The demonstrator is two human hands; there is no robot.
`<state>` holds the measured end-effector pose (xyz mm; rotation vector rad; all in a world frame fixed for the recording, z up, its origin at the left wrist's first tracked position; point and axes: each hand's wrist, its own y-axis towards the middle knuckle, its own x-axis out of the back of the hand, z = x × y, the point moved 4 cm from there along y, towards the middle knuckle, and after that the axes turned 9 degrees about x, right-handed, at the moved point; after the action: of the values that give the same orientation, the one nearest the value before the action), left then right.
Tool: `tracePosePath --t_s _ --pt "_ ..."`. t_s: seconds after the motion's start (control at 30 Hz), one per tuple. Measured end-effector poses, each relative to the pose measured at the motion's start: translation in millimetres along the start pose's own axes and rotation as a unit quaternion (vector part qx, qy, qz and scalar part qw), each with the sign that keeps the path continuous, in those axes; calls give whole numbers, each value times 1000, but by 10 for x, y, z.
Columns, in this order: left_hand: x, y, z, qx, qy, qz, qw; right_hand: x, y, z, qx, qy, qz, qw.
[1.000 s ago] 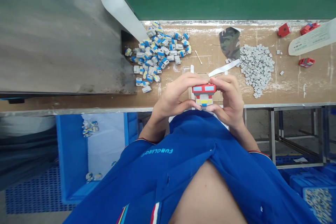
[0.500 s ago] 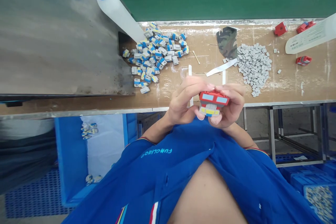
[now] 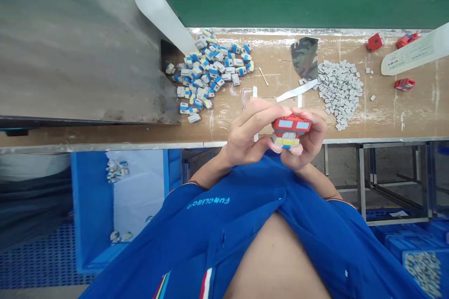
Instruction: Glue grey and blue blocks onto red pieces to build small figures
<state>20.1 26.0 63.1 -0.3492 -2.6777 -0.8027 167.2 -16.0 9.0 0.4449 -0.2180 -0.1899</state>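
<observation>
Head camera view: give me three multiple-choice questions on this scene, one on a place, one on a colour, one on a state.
1. Where is the pile of grey pieces relative to the camouflage fabric scrap?
A. Left of it
B. Right of it
C. On top of it

2. What colour is the top of the truck-shaped block?
A. Green
B. Red
C. White

3. How is the block held?
A. Lying on the bench
B. Inside a crate
C. Gripped in both hands

1: B, the pile sits to the scrap's right.
2: B, red runs along its top.
3: C, the left hand and right hand wrap around it.
</observation>
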Motion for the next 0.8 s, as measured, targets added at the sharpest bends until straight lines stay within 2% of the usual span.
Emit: tracePosePath --t_s 0.07,0.17,0.23,0.3,0.37,0.47,0.53,0.67,0.8 --pt "19 36 -25 -12 -26 -6 1000 15 39 60 15 -33 -25 999" --pt "34 61 -32 -16 -73 -4 997 39 83 128 84 -91 -39 992" --pt "29 62 -9 -5 -90 4 996 30 93 126 125 -71 -12 990" --pt "16 58 24 2 -92 7 996 3 102 88 123 -40 31 991" --pt "4 54 47 -8 -87 1 996 -9 131 74 111 -32 44 992" --pt "-2 42 58 -33 -88 -17 995 44 211 180 168 -7 -33 985" --pt "6 31 63 -27 -84 -28 996 79 260 270 211 9 -70 975" --pt "26 15 55 -5 -73 -20 997 122 302 340 235 17 -74 969" --pt "39 14 57 -4 -77 -6 997 168 282 287 209 31 -60 975"
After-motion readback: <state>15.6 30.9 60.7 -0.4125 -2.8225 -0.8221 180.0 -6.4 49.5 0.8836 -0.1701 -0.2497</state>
